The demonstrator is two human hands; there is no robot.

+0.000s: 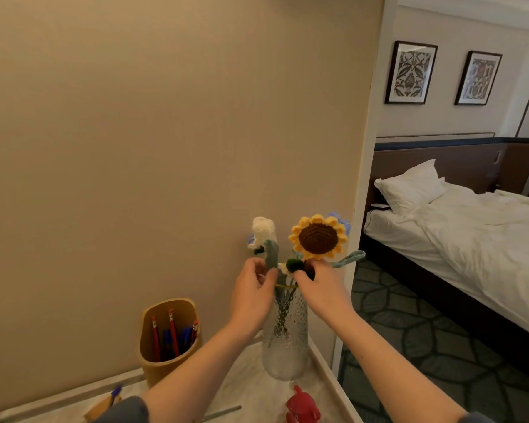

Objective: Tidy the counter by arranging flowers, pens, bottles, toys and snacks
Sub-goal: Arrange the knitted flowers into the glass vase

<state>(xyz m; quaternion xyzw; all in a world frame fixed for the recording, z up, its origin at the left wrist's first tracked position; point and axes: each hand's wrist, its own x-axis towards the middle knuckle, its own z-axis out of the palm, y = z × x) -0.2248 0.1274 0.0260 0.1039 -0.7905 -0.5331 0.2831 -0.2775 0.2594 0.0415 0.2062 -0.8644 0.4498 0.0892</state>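
Flowers of crocheted yarn stand in a ribbed glass vase at the back right corner of the marble bench, close to the beige wall. Among them we see a sunflower facing us and a white flower to its left. Our left hand is at the vase mouth, its thumb and fingers pinching the white flower's grey-green leaf. Our right hand pinches the sunflower's stem just under the head. Left of the vase stands a tan pen holder with red pencils and blue pens upright inside. A red toy sits near the vase's foot, and a loose green stem lies flat beside it. Beyond the wall's edge is a bed with white sheets.
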